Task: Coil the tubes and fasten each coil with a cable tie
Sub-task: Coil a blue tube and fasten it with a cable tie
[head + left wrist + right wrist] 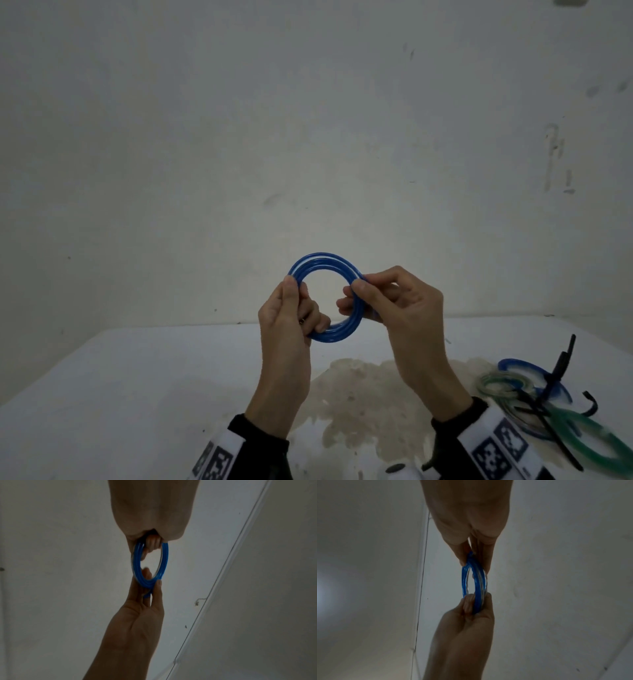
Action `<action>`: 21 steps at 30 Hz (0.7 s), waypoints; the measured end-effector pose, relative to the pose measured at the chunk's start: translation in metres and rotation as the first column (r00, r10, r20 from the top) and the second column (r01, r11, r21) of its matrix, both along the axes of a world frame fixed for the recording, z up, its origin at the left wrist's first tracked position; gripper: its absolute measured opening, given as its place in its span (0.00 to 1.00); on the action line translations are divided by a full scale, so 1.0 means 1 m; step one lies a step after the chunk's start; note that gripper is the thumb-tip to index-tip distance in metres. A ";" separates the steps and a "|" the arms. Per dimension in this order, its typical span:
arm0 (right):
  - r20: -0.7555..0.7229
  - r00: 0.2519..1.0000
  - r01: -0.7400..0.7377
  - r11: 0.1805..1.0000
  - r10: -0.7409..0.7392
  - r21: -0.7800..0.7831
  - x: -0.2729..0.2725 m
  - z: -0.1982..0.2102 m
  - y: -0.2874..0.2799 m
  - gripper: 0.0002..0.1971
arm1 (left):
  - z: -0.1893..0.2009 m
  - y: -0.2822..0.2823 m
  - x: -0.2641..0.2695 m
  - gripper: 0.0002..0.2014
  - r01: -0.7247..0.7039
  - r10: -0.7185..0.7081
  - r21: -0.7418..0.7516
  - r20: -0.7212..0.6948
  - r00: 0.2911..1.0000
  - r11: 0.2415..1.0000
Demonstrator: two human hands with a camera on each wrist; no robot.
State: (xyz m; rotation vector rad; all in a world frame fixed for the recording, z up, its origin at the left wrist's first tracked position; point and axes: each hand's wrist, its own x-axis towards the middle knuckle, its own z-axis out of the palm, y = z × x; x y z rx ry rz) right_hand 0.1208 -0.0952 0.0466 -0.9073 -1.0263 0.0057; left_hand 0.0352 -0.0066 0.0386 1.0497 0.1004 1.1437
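Note:
A blue tube wound into a coil point(323, 258) of several turns hangs in the air above the table, in front of the wall. My left hand point(303, 301) grips its left side, thumb in front and fingers curled through the ring. On the right side, my right hand point(352, 294) pinches the turns together between thumb and forefinger. In the left wrist view the coil point(164, 561) runs edge-on from my left hand point(150, 543) down to my right hand point(152, 585). The right wrist view shows the coil point(477, 585) between my right hand point(474, 561) and left hand point(476, 605). I see no cable tie on this coil.
The white table point(137, 394) has a brownish stain point(359, 394) below my hands. At its right lie a blue coil point(524, 365), a pale clear coil point(493, 383), a green coil point(599, 442) and black cable ties point(561, 363). A bare wall stands just behind the table.

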 end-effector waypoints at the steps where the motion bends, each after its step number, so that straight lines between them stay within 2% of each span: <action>1: 0.016 1.000 0.007 1.000 -0.007 0.007 0.004 0.002 -0.002 0.03 | 0.001 0.002 -0.002 0.18 0.102 -0.102 -0.012 0.010 0.995 0.995; 4: 0.068 0.998 0.013 1.000 -0.012 -0.007 0.015 0.006 -0.007 0.02 | 0.006 0.012 -0.011 0.19 0.387 -0.387 -0.015 -0.006 0.922 0.922; 7: 0.114 0.993 0.021 0.999 -0.018 -0.028 0.021 0.004 -0.011 0.03 | 0.011 0.020 -0.021 0.14 0.480 -0.476 0.028 -0.093 0.875 0.877; 9: 0.128 0.992 0.021 0.999 -0.017 -0.032 0.023 0.002 -0.013 0.03 | 0.012 0.020 -0.023 0.13 0.479 -0.465 0.064 -0.153 0.872 0.876; 12: 0.123 0.992 0.032 0.999 -0.028 -0.029 0.023 -0.004 -0.014 0.02 | 0.011 0.015 -0.018 0.16 0.408 -0.376 0.126 -0.216 0.901 0.904; 15: 0.050 0.998 0.036 0.999 -0.034 -0.031 0.020 -0.012 -0.017 0.03 | 0.008 0.006 -0.010 0.15 0.320 -0.288 0.142 -0.206 0.935 0.937; 18: -0.039 0.999 0.015 0.992 -0.020 -0.123 0.012 -0.021 -0.020 0.07 | 0.005 -0.005 -0.004 0.16 0.248 -0.221 0.150 -0.173 0.960 0.957; 21: -0.045 0.999 0.012 0.983 -0.021 -0.184 0.005 -0.027 -0.028 0.08 | 0.003 -0.015 0.000 0.17 0.193 -0.165 0.166 -0.167 0.972 0.967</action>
